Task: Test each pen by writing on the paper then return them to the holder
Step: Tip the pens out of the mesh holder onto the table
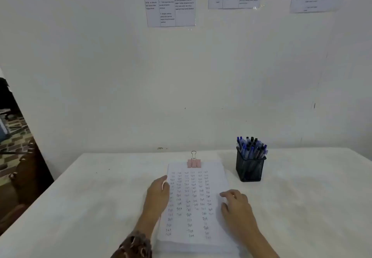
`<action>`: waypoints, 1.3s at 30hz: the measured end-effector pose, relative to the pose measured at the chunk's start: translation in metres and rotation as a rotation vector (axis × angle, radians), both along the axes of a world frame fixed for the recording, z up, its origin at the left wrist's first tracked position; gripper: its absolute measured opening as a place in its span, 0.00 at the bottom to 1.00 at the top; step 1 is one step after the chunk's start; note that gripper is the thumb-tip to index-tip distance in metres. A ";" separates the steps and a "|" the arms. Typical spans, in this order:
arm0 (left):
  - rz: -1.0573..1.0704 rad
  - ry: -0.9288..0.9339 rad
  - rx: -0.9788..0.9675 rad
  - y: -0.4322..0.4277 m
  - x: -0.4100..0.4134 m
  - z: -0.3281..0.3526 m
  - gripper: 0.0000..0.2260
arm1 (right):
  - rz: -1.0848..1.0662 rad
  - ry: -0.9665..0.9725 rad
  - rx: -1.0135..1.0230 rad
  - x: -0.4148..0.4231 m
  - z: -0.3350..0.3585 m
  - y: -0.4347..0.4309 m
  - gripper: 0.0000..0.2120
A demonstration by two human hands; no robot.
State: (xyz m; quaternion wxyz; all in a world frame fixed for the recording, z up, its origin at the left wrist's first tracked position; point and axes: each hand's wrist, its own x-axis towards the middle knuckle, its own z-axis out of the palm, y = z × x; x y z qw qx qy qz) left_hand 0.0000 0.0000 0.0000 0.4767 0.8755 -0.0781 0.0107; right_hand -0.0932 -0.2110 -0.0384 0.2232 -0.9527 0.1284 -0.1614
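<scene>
A stack of white paper [196, 199] lies on the table before me, its top sheet covered with columns of small handwritten words and clamped at the far edge by a pink binder clip [194, 162]. My left hand [158, 194] rests flat on the paper's left edge. My right hand [235, 203] lies on its right edge with fingers spread; neither hand holds a pen. To the right and a little farther back stands a black mesh holder [250, 168], full of several blue and black pens [251, 148] standing upright.
The table [90, 207] has a white cover and meets a white wall at the back. Printed sheets [170, 2] hang on the wall above. Past the table's left edge the floor is patterned, with dark furniture [26, 169] standing there.
</scene>
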 end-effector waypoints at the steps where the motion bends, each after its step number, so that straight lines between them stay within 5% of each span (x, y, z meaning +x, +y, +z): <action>1: -0.007 0.014 0.061 -0.003 0.005 -0.003 0.18 | -0.016 -0.042 -0.033 0.003 0.000 0.003 0.15; 5: -0.035 -0.042 0.465 -0.010 0.018 -0.022 0.20 | -0.059 -0.105 -0.114 0.006 -0.007 0.006 0.12; 8: -0.023 -0.107 0.548 -0.011 0.018 -0.030 0.21 | -0.055 -0.181 -0.159 0.011 -0.010 -0.002 0.12; 11: -0.037 -0.124 0.564 -0.010 0.019 -0.035 0.21 | -0.128 -0.264 0.113 0.020 -0.006 -0.018 0.09; 16: -0.031 -0.106 0.550 -0.011 0.020 -0.038 0.21 | -0.585 -0.459 0.534 0.037 0.024 -0.043 0.38; 18: -0.027 -0.110 0.557 -0.012 0.020 -0.037 0.21 | -0.556 -0.404 0.682 0.047 0.032 -0.056 0.48; 21: -0.026 -0.105 0.562 -0.011 0.021 -0.038 0.21 | -0.417 -0.398 0.748 0.057 0.037 -0.071 0.48; 28: -0.016 -0.115 0.544 -0.012 0.021 -0.038 0.21 | -0.318 -0.273 0.603 0.065 0.066 -0.105 0.39; 35: -0.004 -0.115 0.538 -0.012 0.023 -0.040 0.21 | -0.047 0.288 0.054 0.069 0.106 -0.153 0.45; 39: -0.001 -0.119 0.524 -0.013 0.023 -0.041 0.20 | -0.001 0.456 -0.163 0.075 0.110 -0.154 0.47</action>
